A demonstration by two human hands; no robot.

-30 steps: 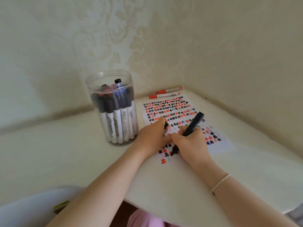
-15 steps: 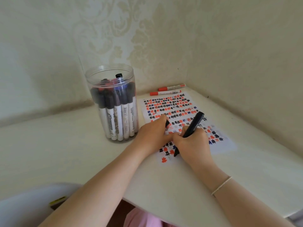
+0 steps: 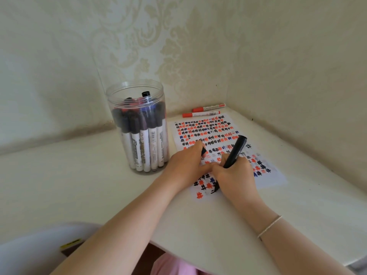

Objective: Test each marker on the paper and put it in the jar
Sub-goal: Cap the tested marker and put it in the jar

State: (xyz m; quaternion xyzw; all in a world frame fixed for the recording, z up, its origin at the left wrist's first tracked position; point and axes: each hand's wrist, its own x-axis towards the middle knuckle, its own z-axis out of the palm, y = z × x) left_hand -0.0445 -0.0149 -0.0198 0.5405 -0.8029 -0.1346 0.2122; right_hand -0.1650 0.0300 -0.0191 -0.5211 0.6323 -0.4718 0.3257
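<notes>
My right hand [image 3: 234,175] grips a black marker [image 3: 235,151], its tip down on the paper [image 3: 272,175] near the sheet's lower left corner. The paper is covered with rows of black, red and blue marks. My left hand [image 3: 186,163] rests on the sheet beside the right hand and holds a small black marker cap [image 3: 204,151] in its fingers. A clear plastic jar [image 3: 139,128] with several markers standing inside sits to the left of the paper. Two red markers [image 3: 200,114] lie at the paper's far edge.
The white table [image 3: 79,185] fits into a corner; patterned walls rise close behind the jar and along the right side. Its front edge curves near my lap. A white chair part [image 3: 29,251] shows at lower left.
The marker tip has shifted slightly on the paper while drawing a mark. The view has tilted a little; both hands stay in the same place on the sheet.
</notes>
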